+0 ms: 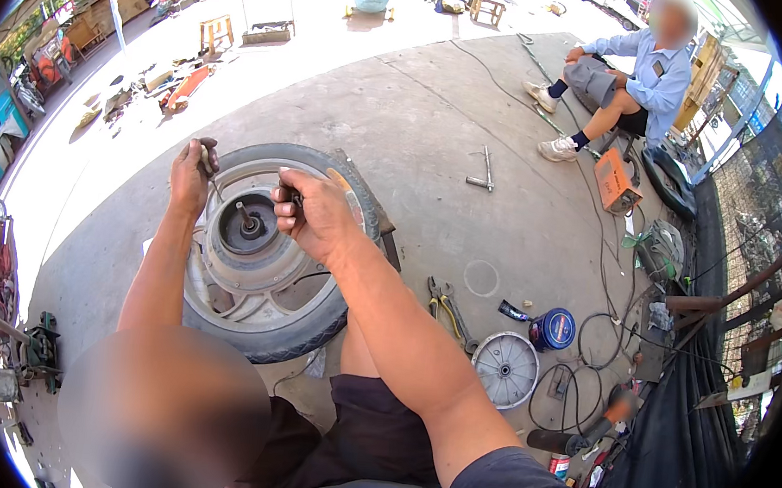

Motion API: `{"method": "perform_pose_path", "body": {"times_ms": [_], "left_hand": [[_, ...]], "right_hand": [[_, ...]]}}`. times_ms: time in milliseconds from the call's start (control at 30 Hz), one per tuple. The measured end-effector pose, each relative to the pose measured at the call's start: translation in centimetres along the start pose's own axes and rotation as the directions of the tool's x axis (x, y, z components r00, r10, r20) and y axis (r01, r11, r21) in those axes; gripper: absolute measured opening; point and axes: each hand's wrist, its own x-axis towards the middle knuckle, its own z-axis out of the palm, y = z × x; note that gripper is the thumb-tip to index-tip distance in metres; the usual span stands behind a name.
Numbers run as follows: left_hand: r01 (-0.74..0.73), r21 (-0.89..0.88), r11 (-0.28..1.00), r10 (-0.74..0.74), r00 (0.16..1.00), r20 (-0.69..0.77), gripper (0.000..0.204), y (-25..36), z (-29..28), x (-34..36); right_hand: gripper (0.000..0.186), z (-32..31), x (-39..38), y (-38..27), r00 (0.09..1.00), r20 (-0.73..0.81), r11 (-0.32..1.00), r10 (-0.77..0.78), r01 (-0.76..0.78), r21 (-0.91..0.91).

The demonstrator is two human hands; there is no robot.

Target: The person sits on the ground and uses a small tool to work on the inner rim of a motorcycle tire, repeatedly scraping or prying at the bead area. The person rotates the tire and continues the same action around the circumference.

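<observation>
A spoked wheel with a black tyre (275,350) lies flat before me, its hub (250,264) facing up. The threaded axle (246,216) stands up from the round dark recess at the middle. Over the wheel's far left side, my left hand (192,178) is closed around a slim tool with a thin shaft (218,189), pointing down toward the hub; its exact kind is unclear. My right hand (319,216) is a curled fist above the hub's right side. Something dark shows between those fingers, too small to name.
Right of the wheel lie pliers (450,312), a silver ribbed hub cover (503,384), a blue tin (551,330) and black cables. A T-shaped wrench (484,170) lies farther off. Beyond are an orange machine box (617,183) and a seated person (642,85). Black netting hangs at right.
</observation>
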Motion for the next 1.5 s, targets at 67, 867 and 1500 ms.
{"method": "perform_pose_path", "body": {"times_ms": [67,867,1500], "left_hand": [[-0.010,-0.040,0.999,0.011,1.000,0.016,0.026,-0.3,-1.3,0.3],[0.001,0.103,0.995,0.002,1.000,-0.029,0.027,0.4,-0.4,0.1],[0.096,-0.149,0.984,-0.093,0.995,0.026,0.037,0.3,-1.0,0.5]], "right_hand": [[0.013,0.0,0.3,0.3,1.000,0.009,1.000,-0.007,0.007,-0.006],[0.015,-0.2,0.5,-0.1,0.999,0.018,0.999,-0.030,0.031,-0.021],[0.015,-0.6,0.9,0.1,0.999,0.036,1.000,-0.013,0.013,-0.006]]}}
